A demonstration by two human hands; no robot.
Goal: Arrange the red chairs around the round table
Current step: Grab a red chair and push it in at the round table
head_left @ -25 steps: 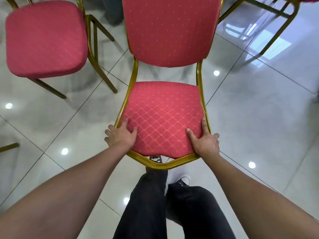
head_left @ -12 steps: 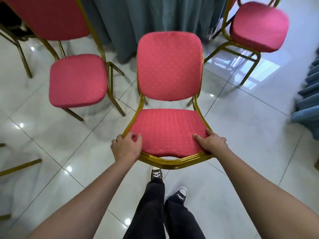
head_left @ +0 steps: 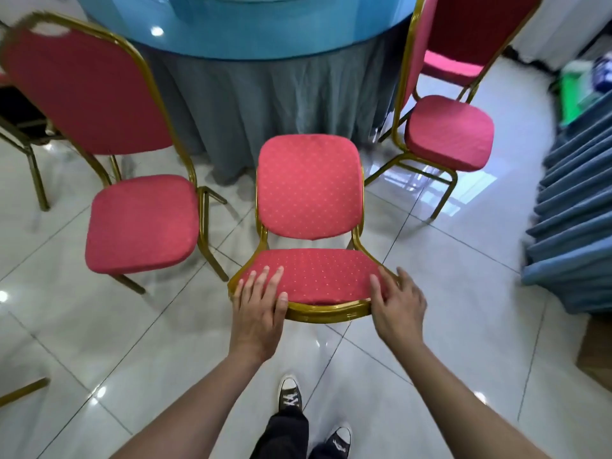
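Head view: the middle chair (head_left: 309,226) stands on the floor (head_left: 463,293) with its back toward the round tabletop (head_left: 251,31), between a left chair (head_left: 139,223) and a right chair (head_left: 448,134). The left hand (head_left: 260,304) lies flat on the seat's front left corner, fingers (head_left: 265,279) straight, thumb by the gold frame. The right hand (head_left: 399,303) rests at the front right corner, fingers spread and relaxed, gripping nothing. Two sneakers (head_left: 289,392) show below.
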